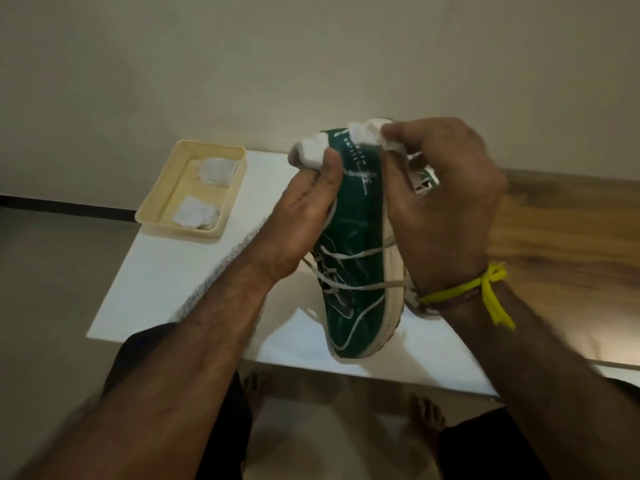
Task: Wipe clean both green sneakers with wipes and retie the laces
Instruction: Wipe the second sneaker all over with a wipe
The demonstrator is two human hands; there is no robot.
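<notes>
A green sneaker (358, 230) with a white sole and loose white laces is held on its side above the white table (166, 278), heel away from me. My left hand (304, 216) grips it at the heel collar, thumb near the white heel tab. My right hand (446, 195) pinches a crumpled white wipe (375, 131) against the heel end. The second green sneaker (424, 180) lies behind my right hand and is mostly hidden.
A cream plastic tray (149, 216) at the table's far left holds two folded white wipes (216, 171). A wooden surface (571, 237) lies to the right. A yellow cord (485, 292) is tied around my right wrist. Bare feet show below the table edge.
</notes>
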